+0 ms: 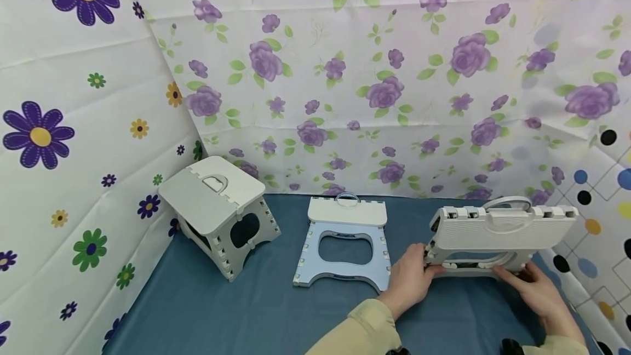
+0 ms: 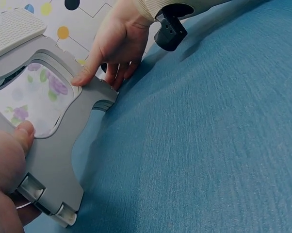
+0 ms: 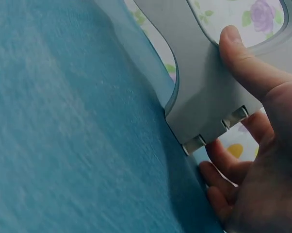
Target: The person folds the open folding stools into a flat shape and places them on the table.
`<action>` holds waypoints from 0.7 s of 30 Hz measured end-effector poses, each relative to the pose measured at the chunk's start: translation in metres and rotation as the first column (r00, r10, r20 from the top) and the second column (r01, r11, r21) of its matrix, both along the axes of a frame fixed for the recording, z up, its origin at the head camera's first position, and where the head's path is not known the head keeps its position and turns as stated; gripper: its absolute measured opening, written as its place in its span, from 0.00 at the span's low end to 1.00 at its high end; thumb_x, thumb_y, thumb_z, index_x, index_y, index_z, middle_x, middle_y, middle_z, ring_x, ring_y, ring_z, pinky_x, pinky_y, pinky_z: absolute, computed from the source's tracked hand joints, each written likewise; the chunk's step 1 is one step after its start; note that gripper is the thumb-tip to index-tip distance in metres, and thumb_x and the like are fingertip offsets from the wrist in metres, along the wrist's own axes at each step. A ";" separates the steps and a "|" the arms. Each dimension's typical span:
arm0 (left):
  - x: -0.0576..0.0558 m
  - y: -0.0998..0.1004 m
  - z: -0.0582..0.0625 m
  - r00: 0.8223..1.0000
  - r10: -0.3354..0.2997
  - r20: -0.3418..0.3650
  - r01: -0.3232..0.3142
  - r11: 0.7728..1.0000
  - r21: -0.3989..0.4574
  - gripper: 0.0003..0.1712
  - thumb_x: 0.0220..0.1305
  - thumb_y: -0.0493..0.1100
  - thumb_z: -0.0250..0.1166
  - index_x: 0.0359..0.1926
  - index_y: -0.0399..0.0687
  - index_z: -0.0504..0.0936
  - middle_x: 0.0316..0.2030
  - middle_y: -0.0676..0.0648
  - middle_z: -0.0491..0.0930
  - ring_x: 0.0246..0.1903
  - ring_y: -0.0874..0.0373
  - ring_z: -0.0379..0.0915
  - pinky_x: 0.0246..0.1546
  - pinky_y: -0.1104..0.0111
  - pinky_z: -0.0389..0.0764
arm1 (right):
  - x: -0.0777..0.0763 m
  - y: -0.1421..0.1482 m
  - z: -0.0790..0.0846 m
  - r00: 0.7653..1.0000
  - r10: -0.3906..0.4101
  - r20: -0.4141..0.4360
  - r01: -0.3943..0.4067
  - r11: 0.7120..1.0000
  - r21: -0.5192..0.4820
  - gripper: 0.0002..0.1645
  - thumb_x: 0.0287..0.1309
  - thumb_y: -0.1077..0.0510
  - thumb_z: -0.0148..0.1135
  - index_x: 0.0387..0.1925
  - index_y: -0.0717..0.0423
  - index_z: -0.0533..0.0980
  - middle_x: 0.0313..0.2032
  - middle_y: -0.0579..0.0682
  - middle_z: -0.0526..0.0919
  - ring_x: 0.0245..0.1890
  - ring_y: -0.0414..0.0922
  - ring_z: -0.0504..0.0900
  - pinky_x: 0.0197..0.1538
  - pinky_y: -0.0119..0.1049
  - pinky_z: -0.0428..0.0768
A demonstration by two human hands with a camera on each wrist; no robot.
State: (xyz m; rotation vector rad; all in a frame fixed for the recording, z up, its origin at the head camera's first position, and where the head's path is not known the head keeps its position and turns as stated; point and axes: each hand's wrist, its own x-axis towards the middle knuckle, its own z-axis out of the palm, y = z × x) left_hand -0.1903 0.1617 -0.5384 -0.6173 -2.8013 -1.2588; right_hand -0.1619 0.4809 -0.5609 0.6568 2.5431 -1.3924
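The folding stool (image 1: 500, 239) sits between left hand (image 1: 410, 277) and right hand (image 1: 537, 292) — both pinching it.

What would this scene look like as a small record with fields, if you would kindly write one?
Held: pale grey-and-white stool, at the right, seemingly folded
Left hand: grips one side of its frame, thumb in front
Right hand: grips the other side, thumb in front
Middle: blue-and-white stool, seemingly folded, untouched
Left: pale unfolded stool, standing on its legs, handle on top
Surface: blue covering
Backdrop: white sheet with purple roses
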 end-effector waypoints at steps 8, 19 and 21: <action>-0.001 0.001 -0.002 1.000 -0.006 0.016 0.006 1.000 0.010 0.20 0.70 0.58 0.72 0.55 0.59 0.79 0.43 0.62 0.76 0.41 0.71 0.78 0.42 0.71 0.82 | 0.004 0.010 -0.009 0.997 0.062 -0.055 -0.058 0.996 0.072 0.67 0.72 0.25 0.58 0.84 0.67 0.41 0.74 0.82 0.55 0.69 0.77 0.62 0.62 0.71 0.70; -0.003 0.000 -0.001 1.000 -0.013 0.023 0.011 0.998 0.056 0.19 0.68 0.57 0.74 0.54 0.60 0.81 0.42 0.63 0.77 0.41 0.72 0.77 0.42 0.71 0.81 | 0.004 0.013 -0.012 0.993 0.087 -0.084 -0.083 0.996 0.040 0.59 0.79 0.32 0.54 0.84 0.68 0.40 0.74 0.83 0.54 0.70 0.77 0.61 0.65 0.72 0.68; -0.003 -0.002 -0.002 0.999 -0.012 0.044 0.009 0.997 0.070 0.18 0.68 0.56 0.75 0.54 0.60 0.82 0.41 0.63 0.77 0.40 0.73 0.76 0.42 0.71 0.81 | 0.007 0.011 -0.015 0.992 0.090 -0.090 -0.086 0.995 0.046 0.58 0.79 0.33 0.54 0.83 0.69 0.42 0.73 0.82 0.57 0.69 0.76 0.63 0.63 0.70 0.71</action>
